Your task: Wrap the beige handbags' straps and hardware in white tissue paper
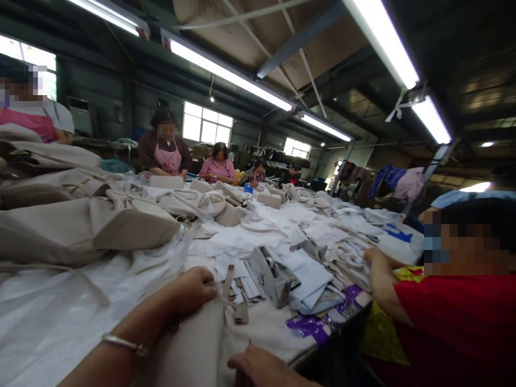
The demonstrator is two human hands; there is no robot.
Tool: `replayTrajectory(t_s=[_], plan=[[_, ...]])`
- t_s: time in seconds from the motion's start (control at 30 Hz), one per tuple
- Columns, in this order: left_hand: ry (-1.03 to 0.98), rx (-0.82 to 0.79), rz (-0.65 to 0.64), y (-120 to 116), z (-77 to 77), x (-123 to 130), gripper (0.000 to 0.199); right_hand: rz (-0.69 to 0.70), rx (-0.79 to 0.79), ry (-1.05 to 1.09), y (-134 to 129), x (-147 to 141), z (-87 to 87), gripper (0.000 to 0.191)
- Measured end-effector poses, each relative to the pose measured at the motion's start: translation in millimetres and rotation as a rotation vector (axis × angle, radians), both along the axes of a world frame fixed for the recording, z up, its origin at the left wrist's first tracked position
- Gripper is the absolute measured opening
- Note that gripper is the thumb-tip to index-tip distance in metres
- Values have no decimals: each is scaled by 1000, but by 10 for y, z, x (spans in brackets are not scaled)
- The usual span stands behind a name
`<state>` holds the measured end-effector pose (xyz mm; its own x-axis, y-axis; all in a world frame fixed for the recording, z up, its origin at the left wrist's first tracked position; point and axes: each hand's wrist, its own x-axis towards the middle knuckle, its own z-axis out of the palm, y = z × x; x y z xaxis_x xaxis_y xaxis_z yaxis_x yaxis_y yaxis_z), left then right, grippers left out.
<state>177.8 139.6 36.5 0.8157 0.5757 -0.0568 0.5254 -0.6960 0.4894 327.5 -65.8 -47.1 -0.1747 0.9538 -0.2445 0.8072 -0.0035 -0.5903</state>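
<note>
Left hand [196,288]: gripping far edge of beige bag [195,344].
Right hand [264,366]: curling just beside it; cannot tell whether gripping.
Beige bag: lying between both hands at worktop [274,336], stretching away lengthwise.

The left hand [189,293] has bare fingers [206,284] and a bare back. Behind these fingers, past the wrist, is worn one narrow, rounded, silver-coloured metal bangle [121,342]. Its surface is shiny, and on the thumb side the band shows a small thicker part. Farther behind the fingers, the forearm is also bare. The right hand [270,368] has bare fingers too, slightly blurred.
</note>
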Motion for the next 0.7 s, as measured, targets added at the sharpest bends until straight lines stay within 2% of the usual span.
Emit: replayTrajectory(t_s=[0.07,0.13,0.17,0.23,0.27,0.3,0.4,0.57,0.7], plan=[[-158,-91,97,43,-168,-160,28,-42,12,23,-97,-25,119,74],[-241,-70,218,-12,-364,-275,35,-123,21,67,-251,-76,335,84],[-247,-1,274,-72,-453,-310,37,-168,17,99,-324,-103,454,85],[-206,197,355,-215,-584,-337,36,-232,-19,184,-408,-148,657,74],[-157,324,379,-279,-625,-329,37,-240,-29,218,-411,-163,725,69],[-129,360,385,-330,-655,-312,38,-240,-36,255,-389,-173,765,65],[-51,392,372,-406,-715,-233,41,-268,-51,330,-246,-194,751,59],[-4,433,321,-448,-774,-150,38,-413,-173,529,-56,-250,582,41],[-23,464,335,-446,-666,-220,34,-553,-280,765,-39,-277,434,30]])
